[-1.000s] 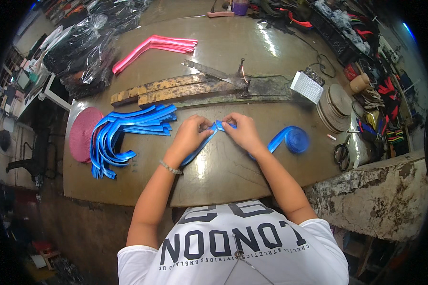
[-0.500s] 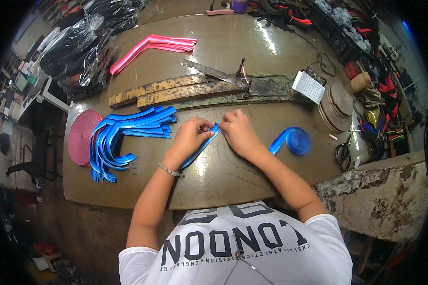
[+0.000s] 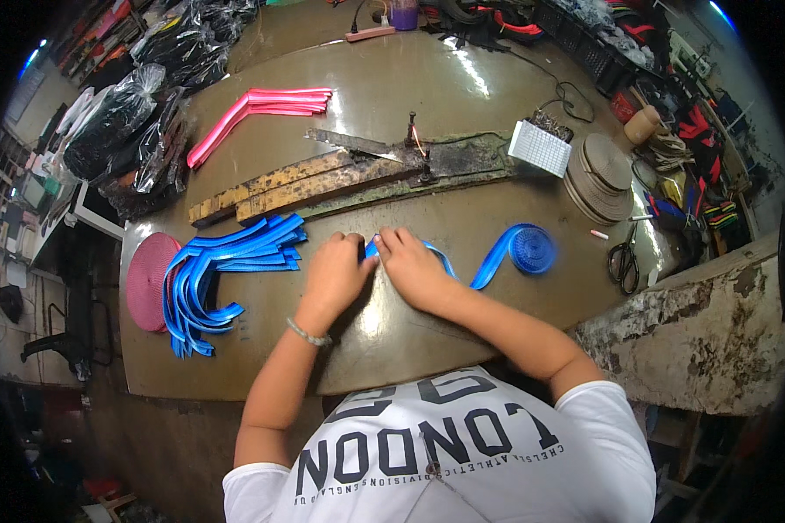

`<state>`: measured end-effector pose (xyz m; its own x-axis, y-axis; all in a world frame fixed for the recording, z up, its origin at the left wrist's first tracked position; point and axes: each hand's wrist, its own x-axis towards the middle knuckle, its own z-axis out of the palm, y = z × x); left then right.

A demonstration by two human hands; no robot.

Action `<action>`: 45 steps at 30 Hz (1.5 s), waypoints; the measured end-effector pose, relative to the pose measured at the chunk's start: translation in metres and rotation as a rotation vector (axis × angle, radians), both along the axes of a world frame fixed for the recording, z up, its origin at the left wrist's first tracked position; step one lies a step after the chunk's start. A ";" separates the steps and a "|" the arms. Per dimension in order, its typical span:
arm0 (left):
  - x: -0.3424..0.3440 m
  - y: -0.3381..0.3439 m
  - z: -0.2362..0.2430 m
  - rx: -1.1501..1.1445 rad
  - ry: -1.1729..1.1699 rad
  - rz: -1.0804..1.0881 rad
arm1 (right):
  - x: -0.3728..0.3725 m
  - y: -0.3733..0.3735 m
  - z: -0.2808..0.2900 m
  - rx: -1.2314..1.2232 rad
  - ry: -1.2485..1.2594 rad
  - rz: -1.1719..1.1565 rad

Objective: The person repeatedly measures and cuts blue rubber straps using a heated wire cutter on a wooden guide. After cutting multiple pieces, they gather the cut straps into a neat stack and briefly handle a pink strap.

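A length of shiny blue strap (image 3: 371,248) shows between my two hands above the table. My left hand (image 3: 336,268), with a beaded bracelet at the wrist, is closed on the strap, its fingertips partly hidden. Right beside it, my right hand (image 3: 410,268) pinches the same strap with the fingers bent down. From behind my right hand a blue band runs to a blue webbing roll (image 3: 532,249) on the right; its middle stretch is partly covered by the hand. To the left, a bundle of cut blue straps (image 3: 244,242) lies over a pink webbing roll (image 3: 148,283).
Beyond my hands lies a scorched wooden board (image 3: 301,187) with a flat metal blade (image 3: 349,143) and a small flame at an upright post (image 3: 412,131). Pink straps (image 3: 262,105) lie farther back. At right are a white box (image 3: 541,148), beige webbing rolls (image 3: 600,179) and scissors (image 3: 623,266).
The blue strap tail that hung below my left hand is out of sight. A blue band now shows between my right hand and the roll. The whole view has shifted slightly.
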<state>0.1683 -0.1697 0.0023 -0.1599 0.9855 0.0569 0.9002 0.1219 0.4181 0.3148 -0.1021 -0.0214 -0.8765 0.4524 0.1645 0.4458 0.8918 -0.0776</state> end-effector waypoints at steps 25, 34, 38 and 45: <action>-0.091 0.070 0.063 0.218 -0.950 0.062 | 0.063 0.076 0.104 -1.273 0.486 -0.268; -0.163 0.164 0.027 -0.079 -0.731 0.232 | 0.062 0.132 0.093 -1.064 0.544 -0.430; -0.167 0.172 0.006 -0.052 -0.699 0.208 | 0.056 0.138 0.093 -1.046 0.545 -0.430; -0.175 0.175 -0.007 -0.093 -0.740 0.165 | 0.054 0.164 0.064 -1.015 0.570 -0.501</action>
